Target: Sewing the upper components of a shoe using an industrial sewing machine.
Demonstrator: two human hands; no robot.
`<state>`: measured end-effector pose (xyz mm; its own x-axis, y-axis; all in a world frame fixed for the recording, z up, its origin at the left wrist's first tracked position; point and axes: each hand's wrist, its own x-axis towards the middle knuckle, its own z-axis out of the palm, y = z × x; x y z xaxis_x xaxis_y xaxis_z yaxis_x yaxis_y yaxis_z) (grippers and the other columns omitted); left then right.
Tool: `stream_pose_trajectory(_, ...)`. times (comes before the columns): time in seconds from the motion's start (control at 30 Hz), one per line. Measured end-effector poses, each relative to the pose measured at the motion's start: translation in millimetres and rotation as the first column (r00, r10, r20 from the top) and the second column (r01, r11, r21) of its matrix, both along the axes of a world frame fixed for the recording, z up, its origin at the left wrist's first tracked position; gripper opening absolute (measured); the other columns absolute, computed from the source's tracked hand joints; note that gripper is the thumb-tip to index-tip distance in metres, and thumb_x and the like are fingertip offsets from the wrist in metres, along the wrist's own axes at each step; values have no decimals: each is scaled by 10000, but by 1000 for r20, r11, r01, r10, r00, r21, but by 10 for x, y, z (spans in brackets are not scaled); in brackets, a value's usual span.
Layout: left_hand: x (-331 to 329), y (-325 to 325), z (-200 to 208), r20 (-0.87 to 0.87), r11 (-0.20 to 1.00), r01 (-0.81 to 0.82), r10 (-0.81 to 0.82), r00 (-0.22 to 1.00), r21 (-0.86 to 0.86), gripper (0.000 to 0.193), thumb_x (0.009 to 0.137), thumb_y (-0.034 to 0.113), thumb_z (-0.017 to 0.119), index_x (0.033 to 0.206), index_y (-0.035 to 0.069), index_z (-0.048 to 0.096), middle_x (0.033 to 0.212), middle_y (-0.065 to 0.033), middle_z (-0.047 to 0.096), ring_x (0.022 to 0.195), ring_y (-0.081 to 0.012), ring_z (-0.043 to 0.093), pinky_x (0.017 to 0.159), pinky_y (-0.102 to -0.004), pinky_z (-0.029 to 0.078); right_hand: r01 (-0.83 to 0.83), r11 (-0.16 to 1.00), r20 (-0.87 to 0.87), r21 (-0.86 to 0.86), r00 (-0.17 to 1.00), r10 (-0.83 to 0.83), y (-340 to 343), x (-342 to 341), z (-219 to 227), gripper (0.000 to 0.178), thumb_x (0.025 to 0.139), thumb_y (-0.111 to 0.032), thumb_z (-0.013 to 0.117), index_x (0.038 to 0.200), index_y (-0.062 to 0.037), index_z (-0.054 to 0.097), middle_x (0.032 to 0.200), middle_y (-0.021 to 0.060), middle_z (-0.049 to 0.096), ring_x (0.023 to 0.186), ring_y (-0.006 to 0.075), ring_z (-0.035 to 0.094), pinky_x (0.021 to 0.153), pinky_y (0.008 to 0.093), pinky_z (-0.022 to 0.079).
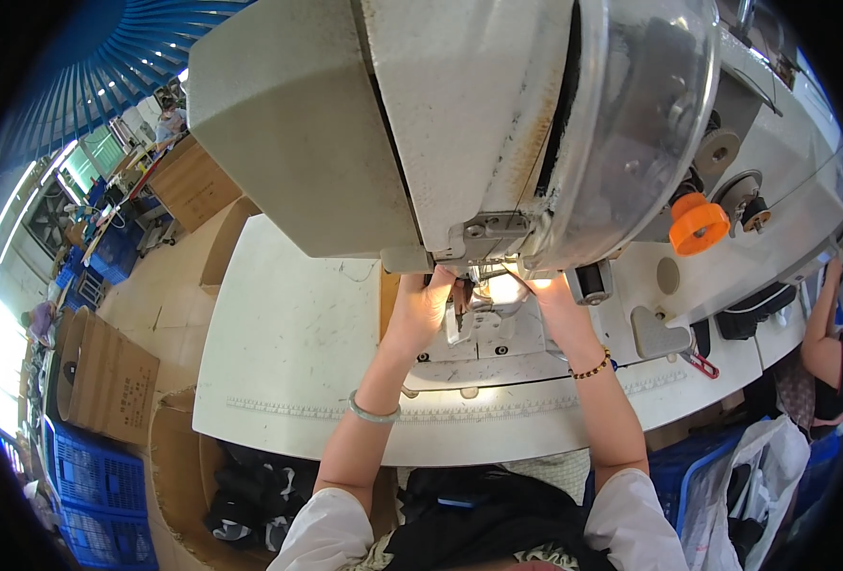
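A large industrial sewing machine (460,124) fills the upper middle, its lamp lighting the needle area. My left hand (423,306) reaches in beneath the machine head, left of the metal presser parts (460,322). Its thumb side shows beside a dark brownish piece; the other fingers are hidden. My right hand (562,303) reaches in from the other side of the needle area, its fingertips mostly behind the head and in the lamp's glare. Whether either hand holds anything cannot be seen. A pale bangle (374,411) circles my left wrist, a beaded bracelet (591,366) my right.
The white table (279,333) carries a printed ruler strip near its front edge. Red-handled snips (702,364) lie at the right, near an orange knob (698,225). A carton of dark pieces (182,457) stands lower left, a clear plastic bag (759,476) lower right. Another person's arm (821,324) shows far right.
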<state>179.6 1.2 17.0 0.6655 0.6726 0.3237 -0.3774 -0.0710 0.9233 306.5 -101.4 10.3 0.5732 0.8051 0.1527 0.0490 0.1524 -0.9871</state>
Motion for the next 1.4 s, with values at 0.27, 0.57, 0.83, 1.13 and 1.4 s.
stream_pose_trajectory(0.27,30,-13,-16,42,1000,-7,7,999,6,236,823,242,451,873,12,437,723,-34,472,556,-99,460,486,-229,398,4,974,-45,225,999,6,53,-5,45,217,716,-11,514,894,-12,391,746,24,493,689,65,470,593,195,381)
stream_pose_trajectory(0.57,72,9,-57,85,1000,-14,15,996,-10,219,823,228,455,897,22,446,747,-21,478,554,-88,457,480,-219,390,34,942,-179,333,983,28,40,-71,158,265,719,18,479,963,-14,382,853,32,480,737,70,456,596,193,374)
stream_pose_trajectory(0.83,63,-8,-12,86,999,37,-37,996,-4,188,835,203,430,874,19,441,719,-26,481,545,-93,461,472,-223,387,89,979,-21,181,996,-86,27,-63,126,236,697,76,413,908,-24,375,740,1,398,641,46,375,540,165,339)
stream_pose_trajectory(1.13,-408,218,-1,23,463,-536,742,670,706,274,728,-47,401,973,53,471,747,-101,450,669,-223,403,635,-289,352,84,890,432,449,851,-298,-245,-338,94,216,708,-12,498,911,-40,427,692,24,451,554,57,396,464,176,321)
stream_pose_trajectory(1.4,-1584,-652,534,-39,446,-545,798,601,710,202,700,17,528,899,-8,553,772,-89,447,724,-169,444,649,-237,376,-249,952,957,177,269,-107,-107,-1040,353,567,613,-208,612,1115,-38,410,1002,86,478,752,155,503,612,254,422)
